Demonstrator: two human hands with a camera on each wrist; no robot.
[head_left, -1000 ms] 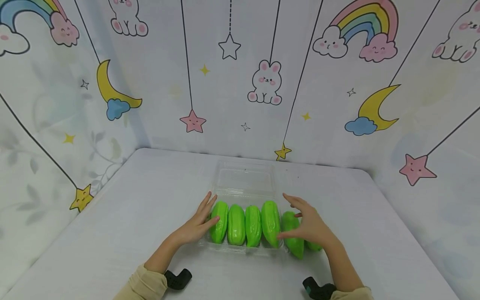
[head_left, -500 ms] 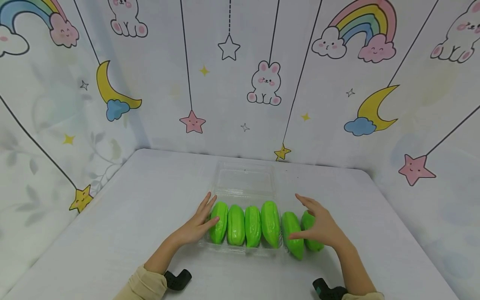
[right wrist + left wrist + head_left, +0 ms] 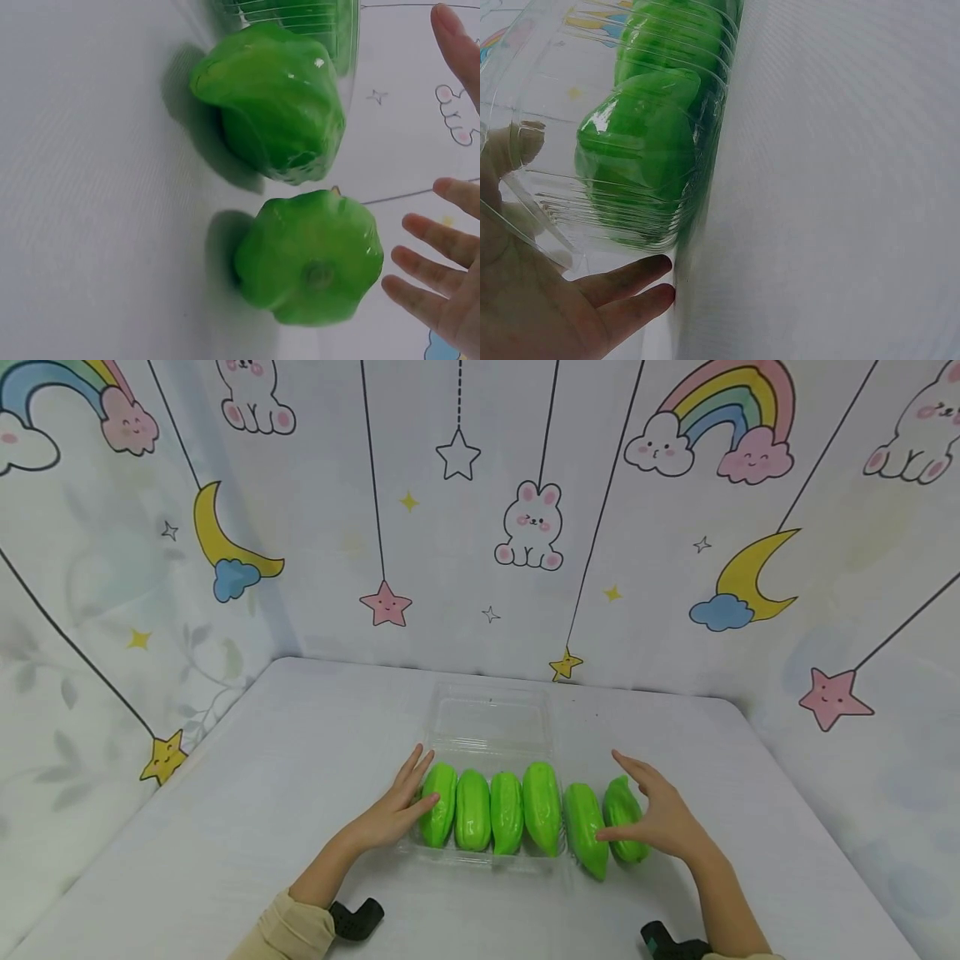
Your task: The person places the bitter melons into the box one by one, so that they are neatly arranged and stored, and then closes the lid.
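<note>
A clear plastic clamshell box (image 3: 491, 862) stands mid-table with its lid (image 3: 491, 718) folded back. Several long, glossy green ribbed vegetables (image 3: 472, 810) lie in it side by side; their exact kind does not show. My left hand (image 3: 386, 814) lies along the box's left side, fingers straight, thumb reaching over the rim. Outside the box, to its right, lie two more such vegetables: a nearer one (image 3: 585, 827) with its pointed end towards me, and an outer one (image 3: 622, 817). Spread around the outer one is my right hand (image 3: 663, 818), holding nothing; its fingers (image 3: 435, 244) stand apart from it.
A white cloth covers the table (image 3: 300, 727). Behind it rises a printed backdrop (image 3: 315, 527) with stars, moons and rabbits. Black devices show at the left wrist (image 3: 356, 918) and the right wrist (image 3: 671, 943).
My right hand has moved to the right, from over the vegetable nearest the box to the outermost one, uncovering both. My left hand and the box have stayed put.
</note>
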